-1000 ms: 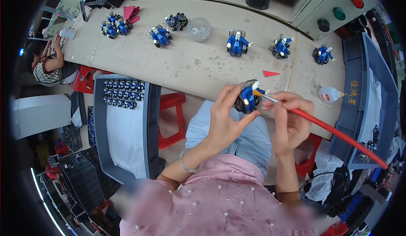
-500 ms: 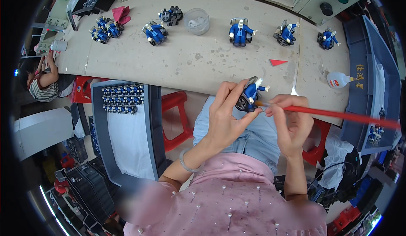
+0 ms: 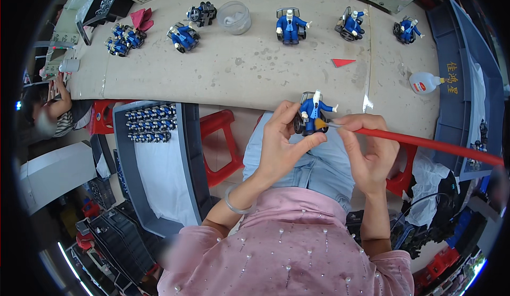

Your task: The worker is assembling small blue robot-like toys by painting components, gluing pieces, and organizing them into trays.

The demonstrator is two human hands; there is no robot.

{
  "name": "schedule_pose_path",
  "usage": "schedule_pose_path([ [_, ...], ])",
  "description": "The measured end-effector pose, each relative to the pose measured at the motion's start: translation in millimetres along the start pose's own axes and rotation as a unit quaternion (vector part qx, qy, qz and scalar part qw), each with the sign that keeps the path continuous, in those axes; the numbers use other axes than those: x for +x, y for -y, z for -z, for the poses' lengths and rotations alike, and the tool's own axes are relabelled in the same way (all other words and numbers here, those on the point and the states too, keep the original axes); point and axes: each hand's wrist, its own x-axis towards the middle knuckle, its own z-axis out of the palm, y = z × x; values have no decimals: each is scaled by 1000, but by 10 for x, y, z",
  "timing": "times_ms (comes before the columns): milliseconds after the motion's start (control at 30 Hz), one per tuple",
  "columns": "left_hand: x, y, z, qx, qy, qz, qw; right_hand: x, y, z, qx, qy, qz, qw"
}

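Observation:
Over my lap, my left hand point(image 3: 280, 139) grips a small toy figure point(image 3: 312, 107) in a blue suit, seated in a black wheelchair, between thumb and fingers. The figure is upright with its front toward me and one arm held out to the right. A paintbrush point(image 3: 419, 141) with a long red handle is pinched in my right hand point(image 3: 372, 150). Its tan bristles lie against the lower front of the figure; whether they press on it I cannot tell. Similar wheelchair figures, such as one facing me point(image 3: 290, 26), stand spaced along the table point(image 3: 228, 75).
A round clear tub point(image 3: 234, 18), a pink cloth point(image 3: 141, 19), a red triangle point(image 3: 343, 62) and a white squeeze bottle point(image 3: 425, 83) are on the table. At left, a grey crate point(image 3: 194, 163) holds rows of figures on white sheeting. A blue-grey bin point(image 3: 441, 52) stands right. Another person point(image 3: 57, 107) sits far left.
The figure in my left hand has turned from a side view to face me. The brush tip has moved slightly left onto its lower front. The whole view has shifted a little.

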Motion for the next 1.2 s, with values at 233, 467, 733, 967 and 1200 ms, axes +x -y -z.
schedule_pose_path([
  [233, 3, -47, -107, 84, -6, -31, 996, 34, -19, 1, 18, -25, 20, 999],
  [467, 46, -53, -62, -6, 54, 42, 998, 167, -36, 113, 52, -13, -21, 998],
  [733, 56, -135, 27, -171, 121, 166, 963, 169, -35, 204, 130, -48, -49, 989],
  [967, 57, -144, 1, -288, 117, 148, 939, 137, -67, 289, 184, -143, -82, 969],
  [1200, 60, -107, 35, -309, 145, 144, 929, 124, -242, 228, 89, -110, -32, 989],
])
